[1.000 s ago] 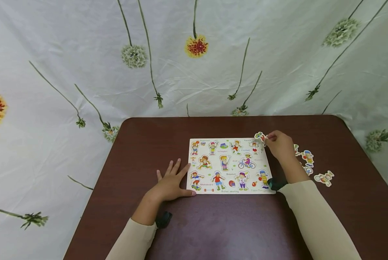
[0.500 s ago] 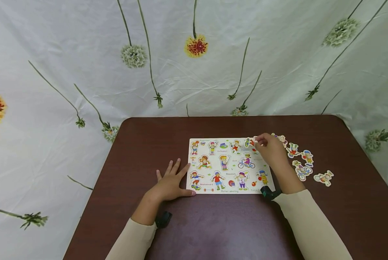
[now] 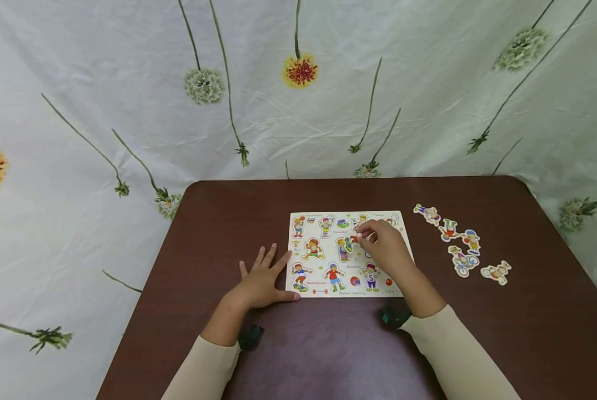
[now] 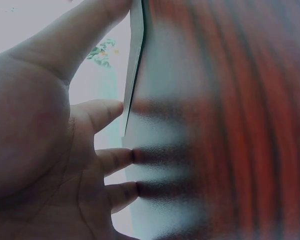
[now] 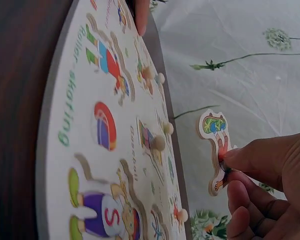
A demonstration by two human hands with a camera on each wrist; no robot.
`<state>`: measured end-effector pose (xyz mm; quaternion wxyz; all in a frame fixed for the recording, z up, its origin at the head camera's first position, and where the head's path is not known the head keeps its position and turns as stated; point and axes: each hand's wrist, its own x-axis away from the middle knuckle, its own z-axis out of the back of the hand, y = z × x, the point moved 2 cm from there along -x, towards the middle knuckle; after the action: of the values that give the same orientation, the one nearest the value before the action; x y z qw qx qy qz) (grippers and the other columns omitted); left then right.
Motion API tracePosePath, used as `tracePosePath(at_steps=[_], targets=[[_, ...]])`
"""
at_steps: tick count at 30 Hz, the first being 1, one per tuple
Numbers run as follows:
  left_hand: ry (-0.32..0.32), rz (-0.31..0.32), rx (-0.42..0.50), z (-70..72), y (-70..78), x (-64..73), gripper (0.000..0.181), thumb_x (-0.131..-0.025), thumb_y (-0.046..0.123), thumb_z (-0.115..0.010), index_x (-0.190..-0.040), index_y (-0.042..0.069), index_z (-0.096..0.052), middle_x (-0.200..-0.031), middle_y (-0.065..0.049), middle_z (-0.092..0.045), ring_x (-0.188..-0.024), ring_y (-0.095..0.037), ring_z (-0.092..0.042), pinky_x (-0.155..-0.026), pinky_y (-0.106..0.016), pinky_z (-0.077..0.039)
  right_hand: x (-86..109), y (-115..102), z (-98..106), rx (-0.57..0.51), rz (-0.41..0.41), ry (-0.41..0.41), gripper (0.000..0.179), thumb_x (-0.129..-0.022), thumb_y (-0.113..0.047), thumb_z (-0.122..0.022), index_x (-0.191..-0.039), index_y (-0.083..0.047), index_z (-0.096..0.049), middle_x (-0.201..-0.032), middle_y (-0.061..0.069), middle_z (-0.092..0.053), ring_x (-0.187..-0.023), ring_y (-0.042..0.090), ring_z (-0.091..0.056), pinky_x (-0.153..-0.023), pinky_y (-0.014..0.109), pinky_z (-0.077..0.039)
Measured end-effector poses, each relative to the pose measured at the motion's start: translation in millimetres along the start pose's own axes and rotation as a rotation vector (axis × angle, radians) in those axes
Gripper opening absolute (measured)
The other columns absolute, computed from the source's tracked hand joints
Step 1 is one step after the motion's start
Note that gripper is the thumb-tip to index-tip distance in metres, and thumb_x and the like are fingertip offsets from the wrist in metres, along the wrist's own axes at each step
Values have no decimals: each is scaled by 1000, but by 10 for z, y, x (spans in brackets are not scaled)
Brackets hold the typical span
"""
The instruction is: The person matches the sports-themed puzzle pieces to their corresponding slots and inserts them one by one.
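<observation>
Hands: left [image 3: 263,284] touches board [image 3: 331,254] edge, right [image 3: 385,245] holds piece [image 5: 223,141] clear above it.

Centre your clock on the board [image 3: 329,253], and you've got bare table [image 3: 243,208] sweeping from 10 to 12, capped by the floral cloth [image 3: 258,111] beyond the far edge. Watch 2 to 3: loose pieces [image 3: 448,230] clutter that lane! Your left hand [image 3: 262,282] plugs 8 to 9, against the board's edge. Your right hand [image 3: 385,244] and its pinched piece [image 5: 215,150] cover the board's upper half, the right sleeve [image 3: 463,353] barring 4 to 5. Room opens at 6, between both forearms. Skim low and wooden knobs [image 5: 158,143] obstruct you.
</observation>
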<state>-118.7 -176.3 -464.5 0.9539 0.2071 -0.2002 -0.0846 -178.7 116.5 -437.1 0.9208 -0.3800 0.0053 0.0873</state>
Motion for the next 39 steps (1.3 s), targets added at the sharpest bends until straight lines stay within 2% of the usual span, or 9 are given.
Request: tracePosePath(at_steps=[7,18,25,39], targets=[[-3,5,-5,-1,1,-4,105,-80,62,-77,-163,31,-21,-172,-12,-2,-159,-39,5,-113,-80,5,78,-175,-231,-10,65,-56,8,-94,-13,-71,-102,-12,-73,-95,3,-66,-81,15,-59,-72,29,-46],[4,0,-18,-14,-8,-32,104,-79,63,-77,-162,30,-23,-172,-13,-3,-158,-40,4,-113,-81,3,169,-470,-541,-17,142,-138,12,-90,-9,-72,-101,-14,-74,-89,-1,-61,-77,9,-56,-69,25,-45],[4,-11,-28,-10,-13,-29,104,-79,64,-77,-162,30,-24,-172,-13,-3,-158,-41,3,-112,-82,2,204,-650,-740,-11,190,-187,13,-88,-6,-73,-97,-15,-73,-89,-2,-62,-79,10,-57,-72,23,-47],[6,-24,-19,-8,-23,-28,103,-80,63,-76,-162,29,-24,-172,-15,-3,-158,-41,4,-111,-83,2,149,-661,-960,61,244,-299,14,-86,-4,-72,-98,-12,-74,-90,1,-62,-81,11,-59,-74,25,-48]])
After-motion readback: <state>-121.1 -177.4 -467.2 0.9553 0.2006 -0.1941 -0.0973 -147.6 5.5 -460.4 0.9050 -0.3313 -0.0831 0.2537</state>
